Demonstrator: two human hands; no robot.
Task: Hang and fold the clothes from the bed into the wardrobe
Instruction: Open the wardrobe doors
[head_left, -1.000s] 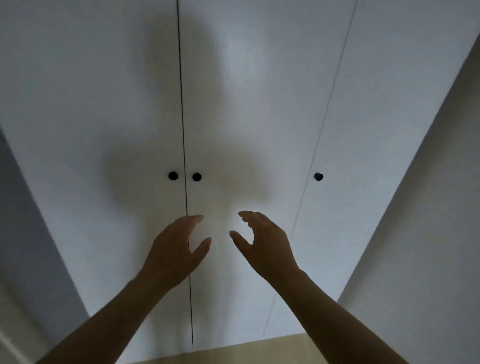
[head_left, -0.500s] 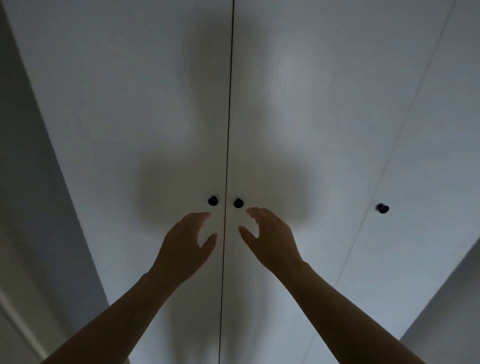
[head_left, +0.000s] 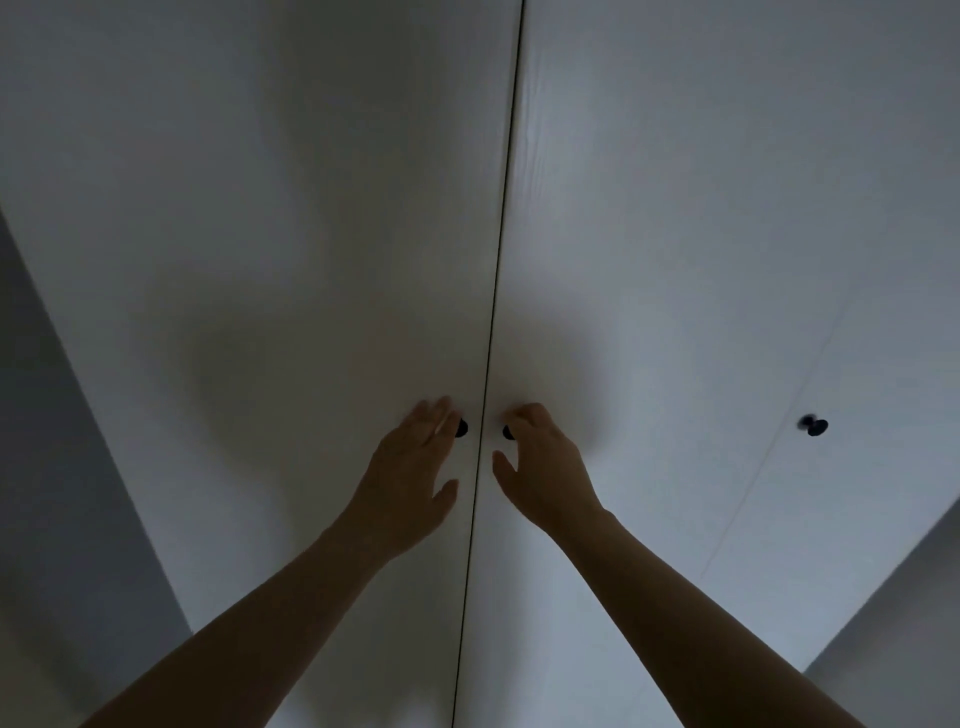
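Note:
The white wardrobe fills the view, with its doors closed. The seam between the left door (head_left: 260, 260) and the middle door (head_left: 675, 234) runs down the centre. A small black knob sits on each side of that seam. My left hand (head_left: 410, 467) reaches the left knob (head_left: 462, 427), its straight fingers at the knob's edge and blurred. My right hand (head_left: 540, 462) has its fingers bent over the right knob (head_left: 506, 432), with the thumb spread below and not closed on it. No clothes and no bed are in view.
A third door at the right carries another black knob (head_left: 813, 426). Grey wall (head_left: 62, 441) flanks the wardrobe on the left, and another wall strip (head_left: 904, 597) shows at the lower right.
Both hands have moved up and forward from below the two middle knobs onto them. The view has come closer to the doors.

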